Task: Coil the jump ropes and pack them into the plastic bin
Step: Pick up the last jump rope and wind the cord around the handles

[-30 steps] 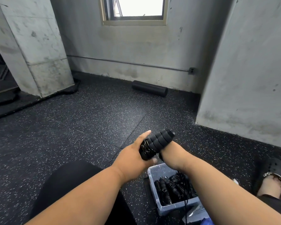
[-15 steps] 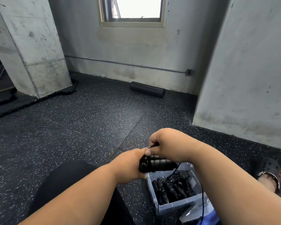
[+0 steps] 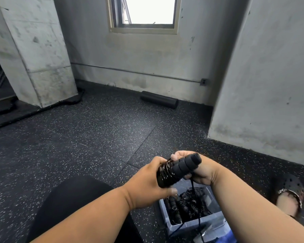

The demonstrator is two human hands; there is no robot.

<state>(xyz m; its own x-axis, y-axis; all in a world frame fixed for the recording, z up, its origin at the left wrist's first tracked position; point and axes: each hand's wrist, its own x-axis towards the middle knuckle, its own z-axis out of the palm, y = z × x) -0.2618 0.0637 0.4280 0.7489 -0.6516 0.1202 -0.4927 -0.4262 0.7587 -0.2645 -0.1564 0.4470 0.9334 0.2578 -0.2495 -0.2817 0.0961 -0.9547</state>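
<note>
Speckled floor lay under the bin (image 3: 195, 223). Left hand (image 3: 147, 185) gripped the rope (image 3: 175, 170) handles above it; right hand (image 3: 198, 170) pinched the cord. Winding tight, even turns seemed best.

I see matt, ribbed foam on the jump rope handles (image 3: 184, 165), with glossy black cord (image 3: 165, 170) wound round them. The plastic bin (image 3: 197, 223) looks translucent and smooth. The floor (image 3: 77, 146) is speckled, rough rubber; the walls (image 3: 261, 76) are bare, blotchy concrete.
</note>
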